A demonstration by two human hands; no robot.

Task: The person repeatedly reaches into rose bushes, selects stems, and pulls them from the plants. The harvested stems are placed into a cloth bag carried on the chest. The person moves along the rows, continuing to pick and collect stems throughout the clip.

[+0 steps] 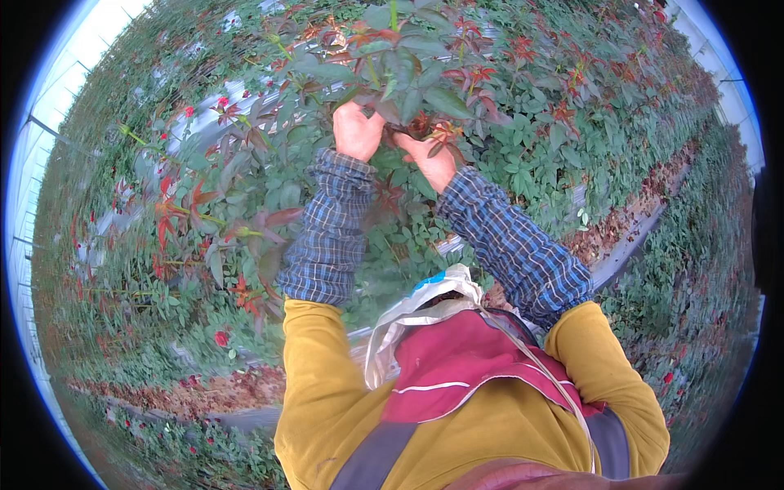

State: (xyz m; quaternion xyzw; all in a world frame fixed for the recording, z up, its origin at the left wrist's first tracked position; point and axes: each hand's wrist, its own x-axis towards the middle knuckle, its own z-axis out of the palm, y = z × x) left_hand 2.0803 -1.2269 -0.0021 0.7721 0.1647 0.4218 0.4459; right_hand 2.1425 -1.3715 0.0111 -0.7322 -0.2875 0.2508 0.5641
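Both hands are raised in front of me among the leaves of a tall rose bush (pixel 398 67). My left hand (pixel 358 131) has its thumb and bent fingers pinched together at a rose shoot; leaves partly cover its fingertips. Just to the right, my right hand (pixel 432 158) grips the same leafy growth, thumb towards the left hand. Reddish young leaves (pixel 448 131) stick out over its fingers. The exact spot where the fingers meet the stem is hidden. Checked blue sleeve covers (pixel 334 226) wrap both forearms.
An open white sack (pixel 392 321) hangs at my waist below a dark red apron (pixel 465 355), with a cord (pixel 533 355) across it. Rose shoots with buds (pixel 208 217) reach in from the left. A red rose (pixel 221 338) grows low down. Litter-strewn soil (pixel 226 392) runs between rows.
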